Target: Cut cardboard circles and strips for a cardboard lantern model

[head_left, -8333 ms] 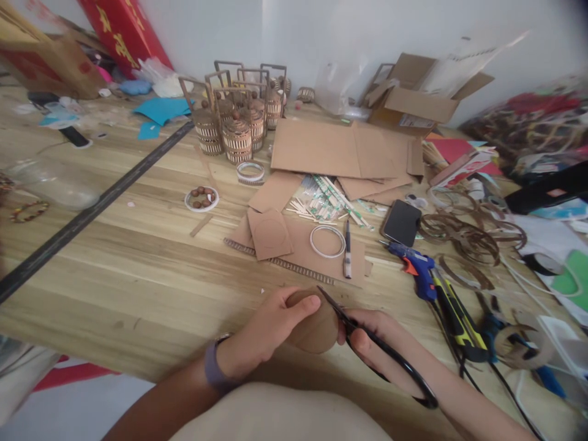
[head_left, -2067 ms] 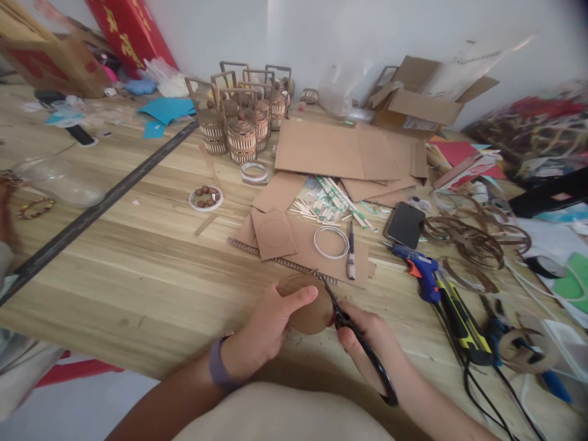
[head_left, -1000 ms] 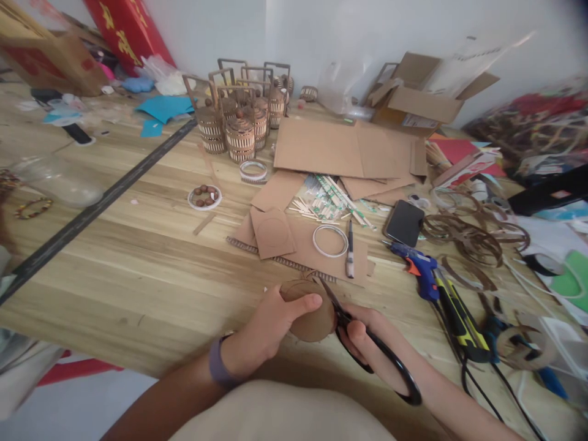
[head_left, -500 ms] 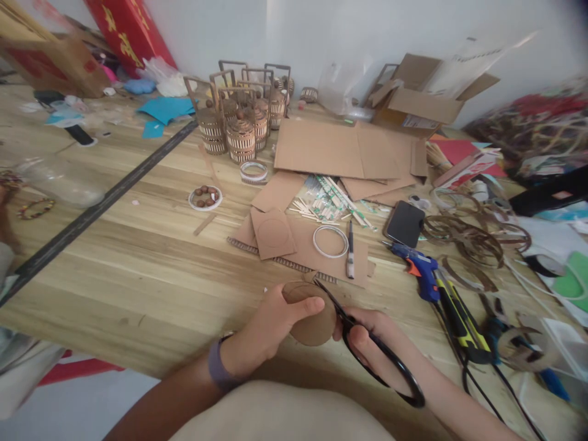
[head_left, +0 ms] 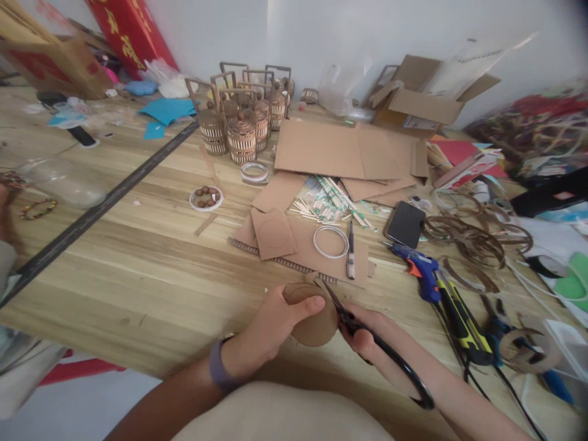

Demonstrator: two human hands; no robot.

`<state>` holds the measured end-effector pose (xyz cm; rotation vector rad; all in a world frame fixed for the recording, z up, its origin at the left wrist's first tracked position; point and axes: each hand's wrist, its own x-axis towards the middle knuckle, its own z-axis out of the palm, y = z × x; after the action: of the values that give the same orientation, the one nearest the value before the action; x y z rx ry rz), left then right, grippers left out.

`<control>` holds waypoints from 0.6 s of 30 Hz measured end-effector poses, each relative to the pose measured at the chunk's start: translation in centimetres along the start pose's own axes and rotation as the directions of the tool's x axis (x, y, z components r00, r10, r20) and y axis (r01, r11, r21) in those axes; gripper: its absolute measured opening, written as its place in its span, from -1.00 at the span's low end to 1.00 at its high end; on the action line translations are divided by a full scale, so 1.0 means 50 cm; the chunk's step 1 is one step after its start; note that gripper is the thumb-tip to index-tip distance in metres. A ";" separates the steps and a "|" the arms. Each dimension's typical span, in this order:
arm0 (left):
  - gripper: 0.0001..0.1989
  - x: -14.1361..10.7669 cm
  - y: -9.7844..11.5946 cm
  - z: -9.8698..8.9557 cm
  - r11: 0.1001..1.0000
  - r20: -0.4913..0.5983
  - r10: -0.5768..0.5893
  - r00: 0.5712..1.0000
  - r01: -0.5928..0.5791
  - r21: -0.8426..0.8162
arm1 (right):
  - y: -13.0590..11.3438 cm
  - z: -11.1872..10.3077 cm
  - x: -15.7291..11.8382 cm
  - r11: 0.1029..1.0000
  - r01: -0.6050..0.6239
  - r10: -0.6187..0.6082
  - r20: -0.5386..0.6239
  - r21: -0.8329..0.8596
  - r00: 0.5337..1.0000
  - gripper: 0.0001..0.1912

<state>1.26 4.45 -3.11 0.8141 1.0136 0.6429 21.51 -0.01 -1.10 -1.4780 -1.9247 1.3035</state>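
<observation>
Close to my body, my left hand pinches a round piece of cardboard, thumb on top and fingers underneath. A pencil-like curved line shows near its upper edge. My right hand grips black-handled scissors, their blades at the disc's upper right edge beside a small cardboard offcut. Just beyond lie a cardboard square with a drawn circle, a white ring and a pen-like tool, all on flat cardboard.
To the right are a blue glue gun, a yellow-black utility knife, a phone and brown strip coils. Small bamboo baskets stand at the back. Another person's hand shows at the left edge, near a clear jar.
The scissors have shifted slightly right and turned in my right hand, their handle loops now seen more edge-on. My left hand and the cardboard disc stay almost in place.
</observation>
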 end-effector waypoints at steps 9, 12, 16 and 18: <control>-0.69 0.001 -0.008 0.001 0.999 0.052 0.047 0.998 -0.048 0.022 | 0.010 0.004 0.002 0.999 0.041 -0.041 -0.001 -0.023 0.999 -0.16; -0.69 0.002 -0.010 0.001 0.999 0.025 0.038 0.999 -0.038 0.012 | 0.002 -0.001 0.001 1.000 0.007 -0.006 0.032 -0.022 0.999 -0.16; -0.70 0.002 -0.010 0.001 0.999 0.019 0.032 0.999 -0.032 0.001 | -0.003 -0.001 -0.001 1.000 -0.027 0.027 0.023 -0.005 0.999 -0.21; -0.72 0.002 -0.010 0.000 0.999 0.031 0.036 0.999 -0.036 0.006 | -0.005 0.000 -0.001 1.000 -0.018 0.018 0.015 0.000 1.000 -0.23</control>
<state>1.37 4.22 -3.57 0.8470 0.9755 0.6560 21.37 -0.06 -0.88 -1.4926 -1.9255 1.3260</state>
